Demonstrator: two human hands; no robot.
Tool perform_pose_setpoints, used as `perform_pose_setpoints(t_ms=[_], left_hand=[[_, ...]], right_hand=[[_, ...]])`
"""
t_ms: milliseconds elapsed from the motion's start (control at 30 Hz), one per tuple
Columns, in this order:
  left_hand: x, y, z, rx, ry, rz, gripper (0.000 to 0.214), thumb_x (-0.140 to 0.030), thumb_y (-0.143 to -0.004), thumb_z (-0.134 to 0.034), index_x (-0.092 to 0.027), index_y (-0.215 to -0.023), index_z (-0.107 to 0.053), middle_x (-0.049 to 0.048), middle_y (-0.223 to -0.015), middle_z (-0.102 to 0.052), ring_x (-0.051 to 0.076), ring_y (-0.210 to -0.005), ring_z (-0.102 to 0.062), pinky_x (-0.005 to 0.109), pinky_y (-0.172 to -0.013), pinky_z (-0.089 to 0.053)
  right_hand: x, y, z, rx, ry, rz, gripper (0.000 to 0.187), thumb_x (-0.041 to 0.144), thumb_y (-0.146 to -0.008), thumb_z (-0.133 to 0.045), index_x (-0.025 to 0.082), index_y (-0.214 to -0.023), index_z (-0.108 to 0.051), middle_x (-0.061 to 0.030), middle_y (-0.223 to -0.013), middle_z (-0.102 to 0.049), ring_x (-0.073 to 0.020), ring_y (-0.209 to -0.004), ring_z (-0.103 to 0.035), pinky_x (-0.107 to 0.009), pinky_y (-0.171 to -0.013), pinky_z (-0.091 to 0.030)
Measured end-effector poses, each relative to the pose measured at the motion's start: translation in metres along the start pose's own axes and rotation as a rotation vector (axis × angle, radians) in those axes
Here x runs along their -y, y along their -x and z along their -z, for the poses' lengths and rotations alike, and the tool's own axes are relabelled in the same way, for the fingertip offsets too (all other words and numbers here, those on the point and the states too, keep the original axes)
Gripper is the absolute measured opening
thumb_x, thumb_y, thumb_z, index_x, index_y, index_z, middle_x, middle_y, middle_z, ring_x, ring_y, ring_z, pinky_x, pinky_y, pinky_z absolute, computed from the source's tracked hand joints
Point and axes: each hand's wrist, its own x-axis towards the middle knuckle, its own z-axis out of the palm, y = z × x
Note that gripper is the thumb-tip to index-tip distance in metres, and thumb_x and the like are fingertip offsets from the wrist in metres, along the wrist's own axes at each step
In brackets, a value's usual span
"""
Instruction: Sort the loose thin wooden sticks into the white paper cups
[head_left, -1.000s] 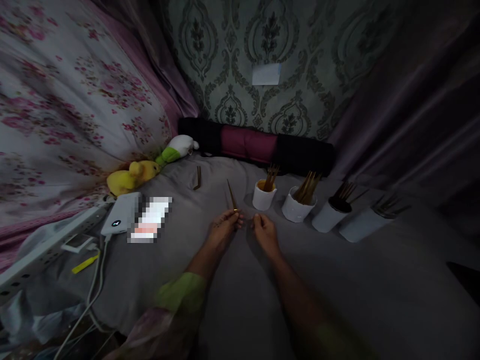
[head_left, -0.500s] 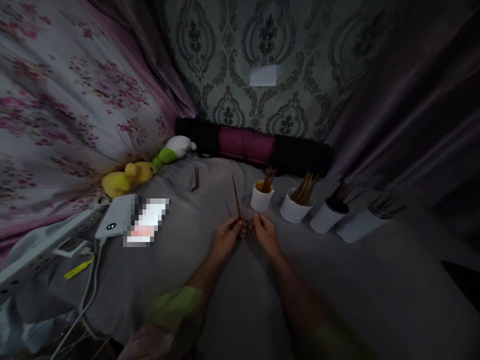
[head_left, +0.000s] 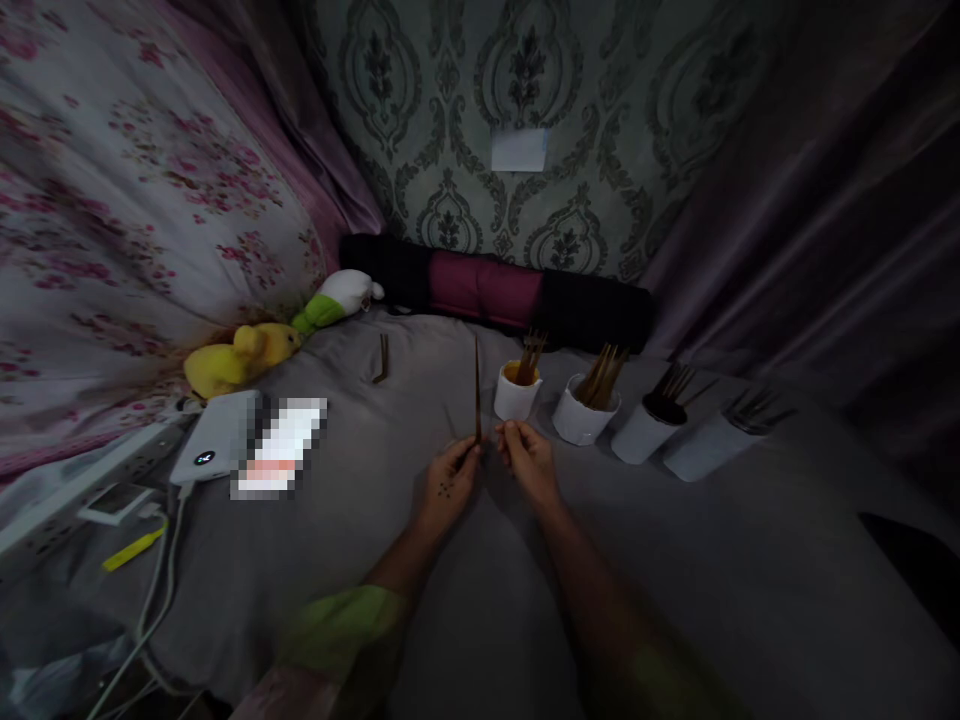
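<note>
The slender, tapering brownish-gold tool [head_left: 478, 390], tilted leftward a second ago, is now held nearly upright over the grey cloth [head_left: 345, 520], pinched by the left hand [head_left: 452, 480]; apparently it is being turned. The right hand [head_left: 529, 460] is curled closed alongside, any contents hidden, near a white cylindrical cup [head_left: 516, 402].
</note>
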Motion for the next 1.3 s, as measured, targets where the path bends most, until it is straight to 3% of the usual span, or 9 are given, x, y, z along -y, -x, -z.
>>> perform_pose_setpoints(t_ms=[233,433,833,1067,1300], left_hand=[[0.0,0.004,0.002,0.052,-0.322,-0.243,0.027,-0.027,-0.086,-0.044,-0.021,-0.103,-0.064,0.0063,-0.094,-0.063,0.016,-0.088,-0.057,0.027,-0.079,-0.044],[-0.001,0.005,0.0,0.115,-0.364,-0.344,0.029,-0.024,-0.087,-0.042,-0.02,-0.107,-0.061,0.0077,-0.095,-0.062,0.016,-0.091,-0.056,0.029,-0.081,-0.043],[-0.01,0.009,-0.002,0.234,-0.386,-0.318,0.032,-0.019,-0.086,-0.036,-0.018,-0.107,-0.06,0.0079,-0.084,-0.056,0.015,-0.078,-0.053,0.027,-0.071,-0.043],[-0.008,0.01,-0.001,0.247,-0.422,-0.281,0.032,-0.021,-0.086,-0.038,-0.022,-0.109,-0.06,0.0067,-0.085,-0.054,0.016,-0.08,-0.051,0.028,-0.073,-0.041],[-0.007,0.009,-0.002,0.23,-0.454,-0.289,0.031,-0.022,-0.086,-0.037,-0.019,-0.107,-0.061,0.0072,-0.083,-0.055,0.017,-0.079,-0.051,0.029,-0.072,-0.041]], right_hand=[[0.007,-0.001,0.003,-0.001,-0.057,0.003,0.04,0.055,-0.075,-0.052,0.016,-0.078,-0.06,0.0037,-0.055,-0.047,-0.0055,-0.041,-0.037,-0.019,-0.035,-0.026],[0.009,-0.003,0.006,-0.008,-0.081,0.003,0.04,0.055,-0.076,-0.052,0.016,-0.08,-0.06,0.0041,-0.056,-0.046,-0.005,-0.04,-0.036,-0.019,-0.035,-0.025],[0.01,-0.004,0.009,-0.031,-0.067,0.0,0.043,0.056,-0.078,-0.049,0.015,-0.083,-0.062,0.0036,-0.058,-0.046,-0.0048,-0.04,-0.035,-0.019,-0.035,-0.024],[0.009,-0.004,0.009,-0.032,-0.05,-0.022,0.046,0.058,-0.077,-0.048,0.014,-0.082,-0.061,0.003,-0.057,-0.045,-0.0042,-0.04,-0.034,-0.018,-0.035,-0.023],[0.007,-0.005,0.01,-0.044,-0.009,-0.023,0.038,0.051,-0.072,-0.058,0.014,-0.082,-0.062,0.0036,-0.057,-0.045,-0.005,-0.043,-0.036,-0.019,-0.038,-0.025]])
